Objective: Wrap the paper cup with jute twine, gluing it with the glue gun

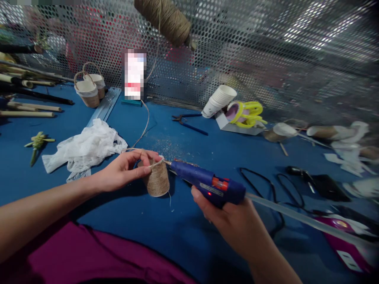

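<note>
My left hand (133, 165) pinches a strand of twine (156, 163) along the rim of a small twine-covered cup (157, 180). The cup tilts a little, and its far rim is partly hidden by my fingers. My right hand (227, 215) is wrapped round a blue hot glue gun (207, 179) with a red light lit on its side. The gun's nozzle meets the cup's rim beside the twine. A long translucent glue stick (296, 215) runs out of the gun's back end. From my left fingers the twine leads up to a large spool (166, 21).
White lace (89, 144) lies beyond my left forearm, near two small handled baskets (89, 94). Pliers (191, 123), stacked paper cups (219, 100) and a box with yellow rings (247, 114) stand farther back. A black cord (272, 189) and purple power strip (340, 240) lie right. Perforated metal (103, 39) closes the back.
</note>
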